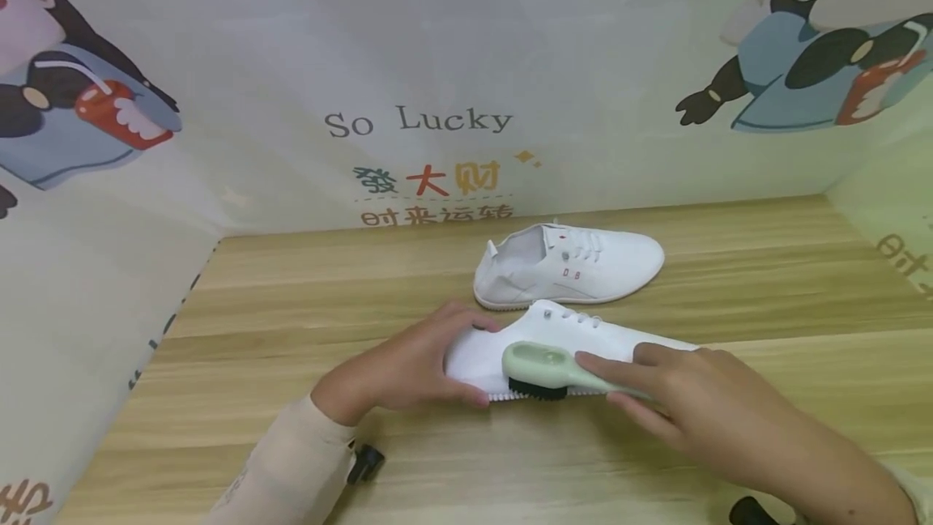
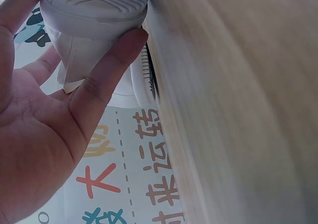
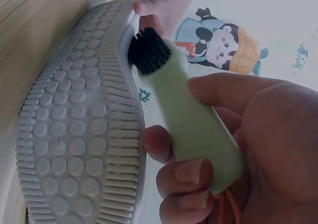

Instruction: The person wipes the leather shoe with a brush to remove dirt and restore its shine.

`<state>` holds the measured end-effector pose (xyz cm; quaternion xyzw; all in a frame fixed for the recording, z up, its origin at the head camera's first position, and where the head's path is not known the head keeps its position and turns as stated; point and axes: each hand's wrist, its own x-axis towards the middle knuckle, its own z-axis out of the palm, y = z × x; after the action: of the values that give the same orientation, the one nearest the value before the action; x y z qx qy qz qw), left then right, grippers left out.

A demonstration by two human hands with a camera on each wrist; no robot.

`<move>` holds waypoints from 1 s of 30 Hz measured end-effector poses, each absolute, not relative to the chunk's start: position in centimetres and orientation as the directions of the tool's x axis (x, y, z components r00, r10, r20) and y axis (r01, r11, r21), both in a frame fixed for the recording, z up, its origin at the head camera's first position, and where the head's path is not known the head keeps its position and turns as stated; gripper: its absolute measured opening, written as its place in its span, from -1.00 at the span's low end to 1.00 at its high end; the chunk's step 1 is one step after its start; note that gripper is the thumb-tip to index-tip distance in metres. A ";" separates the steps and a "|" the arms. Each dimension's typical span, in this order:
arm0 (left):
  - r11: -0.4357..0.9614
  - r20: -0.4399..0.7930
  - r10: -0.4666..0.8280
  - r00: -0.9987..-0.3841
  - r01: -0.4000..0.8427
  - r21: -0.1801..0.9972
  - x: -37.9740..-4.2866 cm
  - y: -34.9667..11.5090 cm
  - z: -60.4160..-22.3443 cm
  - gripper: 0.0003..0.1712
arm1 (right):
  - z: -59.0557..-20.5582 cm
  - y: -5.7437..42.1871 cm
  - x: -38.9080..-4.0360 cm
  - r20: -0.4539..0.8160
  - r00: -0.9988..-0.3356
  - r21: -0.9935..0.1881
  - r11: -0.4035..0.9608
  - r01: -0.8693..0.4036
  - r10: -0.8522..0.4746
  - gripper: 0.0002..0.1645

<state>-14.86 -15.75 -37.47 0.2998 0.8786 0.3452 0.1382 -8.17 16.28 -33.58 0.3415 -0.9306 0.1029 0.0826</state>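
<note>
Your left hand [image 1: 408, 359] grips the heel of the near white shoe [image 1: 583, 339], and your right hand [image 1: 707, 399] is clamped on the green brush [image 1: 539, 359], its dark bristles at the shoe's side by the sole. Your right hand hides the toe and part of the brush handle from the head view; whether this shoe touches the wood-grain counter [image 1: 291, 330] is hard to tell. A second white shoe [image 1: 619, 262] lies just behind, before a pale wall [image 1: 291, 63] printed "So Lucky".
</note>
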 end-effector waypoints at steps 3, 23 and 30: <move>0.577 -0.033 0.625 -0.780 0.434 0.692 -14.8 -15.7 -37.5 -0.12 | -33.7 16.2 -8.0 0.248 -0.725 -0.128 0.720 -0.682 -0.643 -0.47; 0.558 -0.022 0.637 -0.771 0.441 0.702 -15.2 -15.8 -37.8 -0.13 | -33.1 16.0 -8.4 0.282 -0.702 -0.205 0.673 -0.710 -0.654 -0.54; 0.564 -0.009 0.634 -0.773 0.454 0.689 -15.0 -15.9 -37.8 -0.11 | -32.5 16.5 -8.3 0.245 -0.748 -0.211 0.719 -0.662 -0.617 -0.52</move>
<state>-15.02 -15.90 -37.85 0.3109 0.8749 0.3482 0.1290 -8.34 16.49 -32.46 0.3461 -0.9238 0.1436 0.0786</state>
